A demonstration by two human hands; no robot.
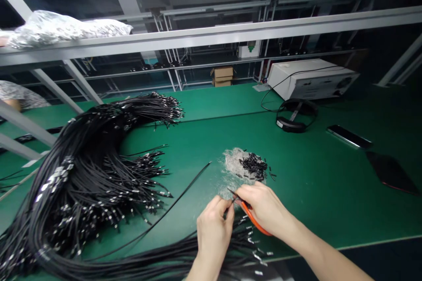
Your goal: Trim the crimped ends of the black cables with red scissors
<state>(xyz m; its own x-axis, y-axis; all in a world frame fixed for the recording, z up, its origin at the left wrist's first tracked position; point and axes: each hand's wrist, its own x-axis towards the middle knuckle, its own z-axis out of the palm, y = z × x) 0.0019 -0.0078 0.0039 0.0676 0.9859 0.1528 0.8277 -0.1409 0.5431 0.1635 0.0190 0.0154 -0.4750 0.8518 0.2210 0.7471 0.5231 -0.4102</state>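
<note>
My left hand (216, 221) is closed in a pinch around the end of a thin black cable, which is mostly hidden by the fingers. Against its fingertips, my right hand (263, 206) grips orange-handled cutters (252, 218), their dark pointed jaws at the cable end. Under both hands lies a bundle of black cables (171, 252) with white-tagged ends. Just beyond the hands is a pile of short black cut pieces (254, 166), beside a tangle of pale, clear-looking fibres (234, 161).
A large heap of black cables (89, 153) covers the left of the green table (329, 202). One loose cable (178, 197) stretches toward the middle. At right are a black headband device (292, 123), a phone (349, 136), a dark flat pouch (391, 171) and a white box-shaped machine (310, 80). A metal rail (211, 35) crosses behind.
</note>
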